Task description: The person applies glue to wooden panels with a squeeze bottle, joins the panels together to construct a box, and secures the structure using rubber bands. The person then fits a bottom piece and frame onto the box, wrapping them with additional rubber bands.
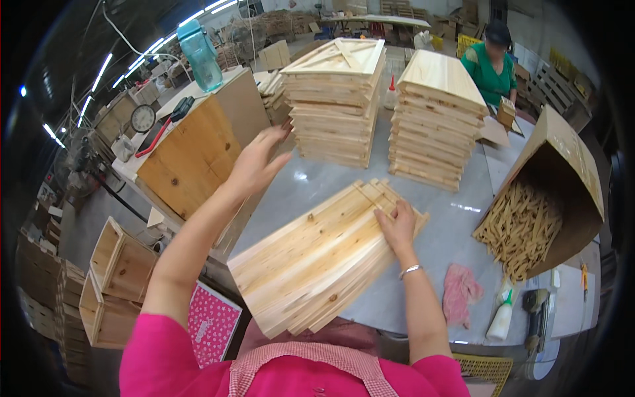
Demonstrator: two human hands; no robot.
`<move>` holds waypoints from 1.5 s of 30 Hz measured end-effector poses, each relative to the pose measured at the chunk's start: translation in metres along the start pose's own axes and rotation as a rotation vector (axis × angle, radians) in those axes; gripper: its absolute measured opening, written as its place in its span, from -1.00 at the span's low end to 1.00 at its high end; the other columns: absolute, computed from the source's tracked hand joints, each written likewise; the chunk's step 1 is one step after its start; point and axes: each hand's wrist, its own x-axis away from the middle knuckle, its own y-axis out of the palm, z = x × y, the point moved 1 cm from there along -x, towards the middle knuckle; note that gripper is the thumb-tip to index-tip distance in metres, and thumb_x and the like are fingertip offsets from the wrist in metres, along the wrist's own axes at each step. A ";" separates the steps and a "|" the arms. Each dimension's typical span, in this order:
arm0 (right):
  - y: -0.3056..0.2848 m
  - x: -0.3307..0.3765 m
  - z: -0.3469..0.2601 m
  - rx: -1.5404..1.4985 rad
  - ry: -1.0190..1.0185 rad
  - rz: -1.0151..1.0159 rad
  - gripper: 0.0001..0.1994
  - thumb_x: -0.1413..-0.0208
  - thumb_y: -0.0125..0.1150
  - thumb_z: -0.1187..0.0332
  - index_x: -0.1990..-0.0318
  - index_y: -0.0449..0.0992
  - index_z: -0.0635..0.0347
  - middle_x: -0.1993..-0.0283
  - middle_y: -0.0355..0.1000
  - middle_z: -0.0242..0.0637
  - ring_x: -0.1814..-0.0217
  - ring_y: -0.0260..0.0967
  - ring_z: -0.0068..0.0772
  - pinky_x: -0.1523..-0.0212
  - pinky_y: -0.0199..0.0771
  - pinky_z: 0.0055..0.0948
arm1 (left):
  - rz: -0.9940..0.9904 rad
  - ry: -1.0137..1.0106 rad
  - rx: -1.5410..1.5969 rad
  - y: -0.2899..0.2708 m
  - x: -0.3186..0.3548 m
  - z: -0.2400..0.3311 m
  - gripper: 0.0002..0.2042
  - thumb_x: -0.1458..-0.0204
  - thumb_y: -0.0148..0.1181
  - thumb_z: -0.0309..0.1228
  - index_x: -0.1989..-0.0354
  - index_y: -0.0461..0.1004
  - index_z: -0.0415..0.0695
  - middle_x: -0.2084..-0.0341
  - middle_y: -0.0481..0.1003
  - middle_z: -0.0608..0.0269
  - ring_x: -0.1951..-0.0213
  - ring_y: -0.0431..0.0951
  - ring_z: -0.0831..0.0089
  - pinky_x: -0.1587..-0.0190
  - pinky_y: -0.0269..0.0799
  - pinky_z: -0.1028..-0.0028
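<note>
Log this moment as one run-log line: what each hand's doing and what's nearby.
left hand: open, raised, empty | right hand: pressing on wood panels | nearby: two panel stacks, box of sticks

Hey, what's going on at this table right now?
A person in pink sleeves stands at a grey worktable. Their right hand rests on a fanned bundle of pale wood slats; their left hand is raised, open, near a tall stack of wooden panels. A second stack, a tipped cardboard box of small sticks and a glue bottle sit nearby.
</note>
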 end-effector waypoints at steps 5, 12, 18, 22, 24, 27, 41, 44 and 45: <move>0.016 -0.003 -0.003 -0.066 -0.010 0.057 -0.54 0.14 0.53 0.15 0.33 0.46 0.39 0.29 0.40 -0.08 0.16 0.33 -0.01 0.04 0.37 -0.15 | 0.157 0.127 -0.414 0.051 -0.170 -0.024 -0.29 -0.13 0.26 -0.09 -0.37 0.18 -0.21 -0.37 0.19 -0.06 -0.31 0.31 0.00 -0.28 0.29 0.14; 0.022 0.001 0.015 0.041 -0.155 0.184 -0.46 0.15 0.54 0.17 0.16 0.51 0.47 0.34 0.41 -0.14 0.19 0.35 -0.07 0.04 0.39 -0.15 | -0.213 0.025 -0.518 0.059 -0.238 -0.028 -0.49 -0.06 0.28 -0.19 -0.19 0.43 -0.10 -0.13 0.45 0.00 -0.11 0.49 0.03 -0.10 0.43 0.12; 0.010 0.001 0.003 -0.092 -0.018 0.115 -0.54 0.15 0.54 0.15 0.33 0.47 0.37 0.42 0.35 -0.18 0.24 0.31 -0.10 0.14 0.35 -0.14 | -0.252 0.272 -0.161 0.010 -0.209 -0.016 -0.61 0.11 0.44 -0.28 0.13 0.61 -0.25 0.15 0.57 -0.02 0.07 0.56 0.05 0.03 0.46 0.22; 0.005 -0.001 0.000 -0.038 0.009 0.039 -0.55 0.14 0.53 0.14 0.42 0.40 0.31 0.41 0.34 -0.17 0.25 0.31 -0.07 0.16 0.34 -0.14 | -0.402 0.204 -0.029 -0.023 -0.182 0.012 -0.58 0.20 0.57 -0.24 0.24 0.63 -0.30 0.38 0.61 0.04 0.36 0.59 0.28 0.26 0.49 0.35; 0.005 -0.001 0.000 -0.025 0.027 0.008 -0.55 0.14 0.53 0.14 0.44 0.39 0.30 0.41 0.33 -0.17 0.26 0.30 -0.06 0.17 0.33 -0.14 | -0.417 0.207 -0.016 -0.031 -0.169 0.027 -0.58 0.20 0.58 -0.26 0.23 0.64 -0.30 0.44 0.60 0.06 0.42 0.56 0.38 0.32 0.48 0.41; 0.008 -0.003 -0.002 0.003 -0.015 0.010 -0.54 0.14 0.52 0.13 0.50 0.34 0.28 0.40 0.34 -0.15 0.28 0.31 -0.03 0.17 0.33 -0.14 | -0.429 0.223 -0.005 -0.037 -0.154 0.031 -0.60 0.12 0.53 -0.25 0.18 0.64 -0.28 0.40 0.62 0.04 0.37 0.59 0.30 0.27 0.49 0.37; 0.011 -0.004 0.000 0.013 0.000 -0.004 -0.52 0.11 0.48 0.07 0.53 0.34 0.27 0.34 0.37 -0.08 0.19 0.32 0.01 0.11 0.34 -0.12 | -0.063 0.280 -0.391 -0.019 -0.120 0.013 -0.66 0.06 0.23 -0.45 0.04 0.56 -0.09 0.07 0.47 0.11 0.03 0.52 0.07 0.00 0.47 0.17; 0.012 -0.001 0.007 0.039 -0.097 0.066 -0.51 0.13 0.50 0.05 0.53 0.35 0.28 0.39 0.36 -0.08 0.33 0.32 -0.02 0.25 0.38 -0.15 | 0.076 0.333 -0.401 -0.029 -0.116 0.042 -0.69 0.13 0.34 -0.40 0.15 0.58 -0.09 0.11 0.50 0.11 0.01 0.54 0.11 0.01 0.50 0.19; 0.010 0.001 0.005 0.032 -0.107 0.067 -0.51 0.13 0.50 0.05 0.53 0.35 0.28 0.39 0.36 -0.08 0.33 0.32 -0.02 0.25 0.38 -0.15 | 0.082 0.329 -0.411 -0.040 -0.111 0.051 -0.69 0.13 0.34 -0.40 0.15 0.58 -0.09 0.11 0.50 0.11 0.01 0.54 0.11 0.01 0.50 0.19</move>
